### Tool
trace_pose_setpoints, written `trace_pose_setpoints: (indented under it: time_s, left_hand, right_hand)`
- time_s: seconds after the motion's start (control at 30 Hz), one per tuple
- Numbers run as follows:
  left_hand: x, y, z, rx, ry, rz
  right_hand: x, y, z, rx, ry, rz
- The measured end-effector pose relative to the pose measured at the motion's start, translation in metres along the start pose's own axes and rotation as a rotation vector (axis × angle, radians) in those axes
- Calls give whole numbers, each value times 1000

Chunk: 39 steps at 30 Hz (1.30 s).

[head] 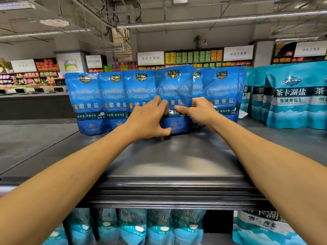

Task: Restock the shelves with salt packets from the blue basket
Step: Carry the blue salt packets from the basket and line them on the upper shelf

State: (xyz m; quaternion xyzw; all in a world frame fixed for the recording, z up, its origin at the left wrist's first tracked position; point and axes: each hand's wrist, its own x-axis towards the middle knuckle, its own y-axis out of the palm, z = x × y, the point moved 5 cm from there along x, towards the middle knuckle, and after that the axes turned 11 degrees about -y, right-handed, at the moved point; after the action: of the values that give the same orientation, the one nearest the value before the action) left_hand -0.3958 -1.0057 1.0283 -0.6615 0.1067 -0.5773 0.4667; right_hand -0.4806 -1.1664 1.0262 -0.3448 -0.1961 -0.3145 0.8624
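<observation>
Two bare forearms reach out from under the camera across the dark top shelf (169, 156), which is bare metal between its front lip and the goods. Both hands meet on one blue packet (174, 89) standing upright at the middle of a row. The left hand (148, 121) grasps the packet's lower left edge, fingers curled over the front and thumb hooked near its base; the right hand (198, 112) pinches the right edge, thumb lying across the printed band. This packet stands a little in front of the others and rises slightly above them. Behind and beside it stands the blue row (109, 101): three packets show to the left, overlapping each other, and two at least to the right, one of them mostly hidden, so I count six blue packets in all. Just to the right of the row stand the teal packets (295, 101), a different label; four or five fronts show, crowded together and cut by the frame edge. Under the top shelf a lower shelf holds more teal packets (159, 227), about six in a row. The blue basket is out of sight.
</observation>
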Motion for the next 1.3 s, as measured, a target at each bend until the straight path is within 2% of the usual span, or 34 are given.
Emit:
trace_pose_setpoints:
  time_s: [0.07,0.17,0.3,0.4,0.57,0.67,0.8,1.1,1.3]
  left_hand:
    - [-4,-2,-6,211,127,-29]
    - [-4,-2,-12,287,152,-75]
    - [-3,-6,-14,190,67,-142]
    - [-2,-1,-11,98,-16,-124]
    - [1,2,-6,-295,-89,-81]
    - [2,5,-7,-434,-77,-56]
    - [4,10,-6,-436,-76,-32]
    - [3,12,-3,-398,-99,-110]
    - [1,16,2,-382,-36,6]
  right_hand:
    - [0,-4,0,45,-2,-40]
    - [0,-6,3,146,-12,-69]
    - [-4,-7,4,178,72,-31]
    - [-6,-6,1,256,128,-5]
    - [-4,-5,-1,286,146,-12]
    - [-4,-4,-2,281,154,7]
    - [-4,-1,-3,278,165,32]
    - [-4,5,5,368,188,44]
    - [-6,0,2,279,96,6]
